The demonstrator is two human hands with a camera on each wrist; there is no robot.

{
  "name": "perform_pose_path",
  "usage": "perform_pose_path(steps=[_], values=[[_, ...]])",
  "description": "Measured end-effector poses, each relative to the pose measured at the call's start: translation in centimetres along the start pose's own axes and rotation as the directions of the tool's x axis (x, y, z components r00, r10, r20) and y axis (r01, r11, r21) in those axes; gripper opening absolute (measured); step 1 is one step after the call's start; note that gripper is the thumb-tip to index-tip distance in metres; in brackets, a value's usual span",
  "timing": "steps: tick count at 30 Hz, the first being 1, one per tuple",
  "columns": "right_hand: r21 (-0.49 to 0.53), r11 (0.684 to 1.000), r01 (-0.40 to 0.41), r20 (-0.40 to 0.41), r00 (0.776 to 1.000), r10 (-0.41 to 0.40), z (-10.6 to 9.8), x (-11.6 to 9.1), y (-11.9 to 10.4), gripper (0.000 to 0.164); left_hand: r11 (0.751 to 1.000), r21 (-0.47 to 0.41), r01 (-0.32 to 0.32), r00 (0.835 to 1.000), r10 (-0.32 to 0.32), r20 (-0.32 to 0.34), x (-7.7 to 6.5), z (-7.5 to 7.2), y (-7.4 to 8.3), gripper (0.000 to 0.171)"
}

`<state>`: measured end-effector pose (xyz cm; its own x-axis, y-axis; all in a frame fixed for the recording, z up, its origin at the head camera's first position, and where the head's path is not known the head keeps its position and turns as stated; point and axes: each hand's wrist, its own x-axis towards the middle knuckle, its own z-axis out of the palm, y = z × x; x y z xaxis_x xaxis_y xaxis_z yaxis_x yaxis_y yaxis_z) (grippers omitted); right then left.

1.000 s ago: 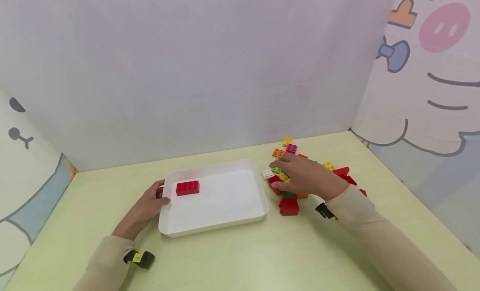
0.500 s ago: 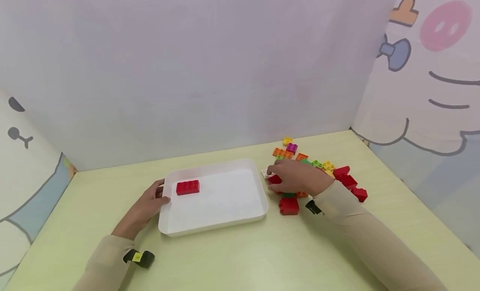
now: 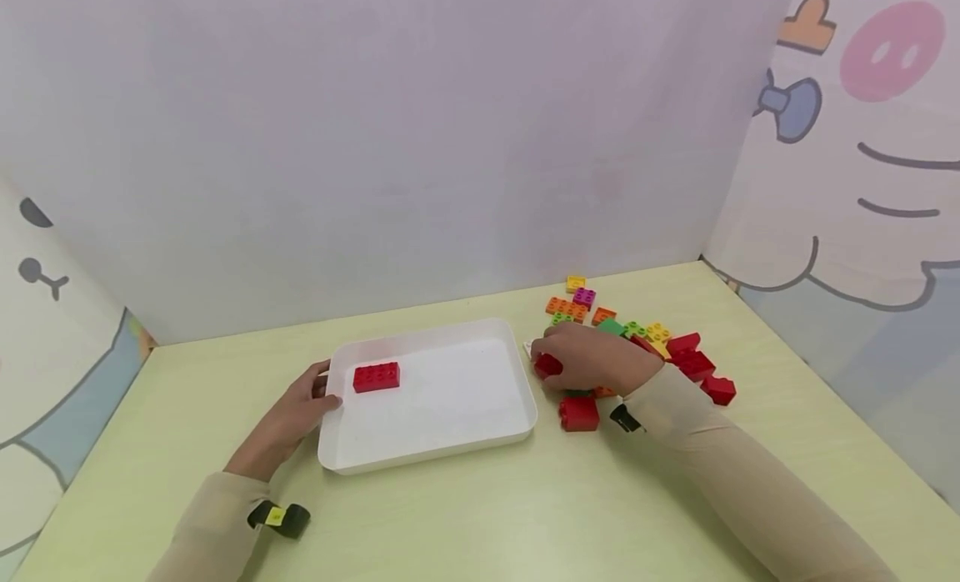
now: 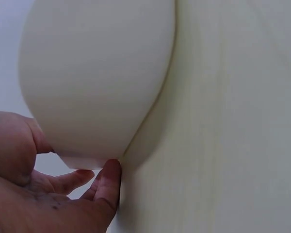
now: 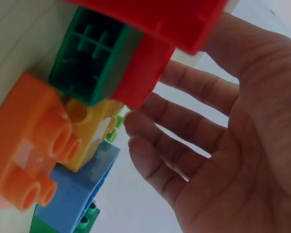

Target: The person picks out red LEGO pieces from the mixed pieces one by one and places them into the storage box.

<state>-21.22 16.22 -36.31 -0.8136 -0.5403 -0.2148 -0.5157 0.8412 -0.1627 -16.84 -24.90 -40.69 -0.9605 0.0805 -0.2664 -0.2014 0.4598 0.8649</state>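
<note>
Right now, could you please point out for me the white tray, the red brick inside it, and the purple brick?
White tray [image 3: 450, 411], head view: the bare floor.
Red brick inside it [image 3: 377, 373], head view: the studded top.
Purple brick [image 3: 584, 296], head view: the studded top.

Tray [image 3: 427, 407]: smooth plstc; bricks [image 3: 579, 414] glossy.

The tray [image 3: 450, 419] lies on the table [image 3: 465, 524], left of the brick pile [image 3: 690, 365]. 1 brick [image 3: 377, 378] lies in the tray, toward its far left corner. The left hand [image 3: 294, 408] is at the tray's left wall, its thumb over the rim. The right hand [image 3: 592, 358] is over the pile's left part, with a held brick [image 3: 547, 366] between thumb and fingers. The nearest brick [image 3: 580, 414] lies on that hand's near side. Behind the table's far edge stands the back wall [image 3: 337, 148].
</note>
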Motion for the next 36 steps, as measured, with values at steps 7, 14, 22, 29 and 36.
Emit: perform_pose_path(steps=[7, 14, 22, 29, 36], values=[[0.061, 0.998, 0.024, -0.05, 0.999, -0.021, -1.1, -0.5, 0.0, 0.04, 1.0, -0.004, -0.015, 1.0, 0.015, 0.008, 0.0, -0.1, -0.2, 0.069], [0.072, 0.994, 0.081, -0.251, 0.966, -0.06, -4.4, -3.4, 1.2, 0.036, 1.0, -0.002, -0.017, 1.0, 0.017, 0.007, -0.1, -0.1, -0.2, 0.069], [0.124, 0.992, -0.028, -0.302, 0.951, 0.064, -6.3, -5.5, 1.9, 0.04, 1.0, 0.001, -0.022, 1.0, 0.022, 0.006, -0.2, -0.1, -0.1, 0.068], [0.147, 0.989, -0.027, -0.292, 0.954, 0.07, -6.3, -5.5, 1.9, 0.036, 1.0, -0.002, -0.021, 1.0, 0.021, 0.006, -0.3, 0.0, 0.0, 0.068], [0.092, 0.996, 0.016, -0.309, 0.951, 0.013, -6.3, -5.6, 1.8, 0.046, 1.0, -0.007, -0.019, 1.0, 0.019, 0.005, -0.1, -0.1, -0.2, 0.068]])
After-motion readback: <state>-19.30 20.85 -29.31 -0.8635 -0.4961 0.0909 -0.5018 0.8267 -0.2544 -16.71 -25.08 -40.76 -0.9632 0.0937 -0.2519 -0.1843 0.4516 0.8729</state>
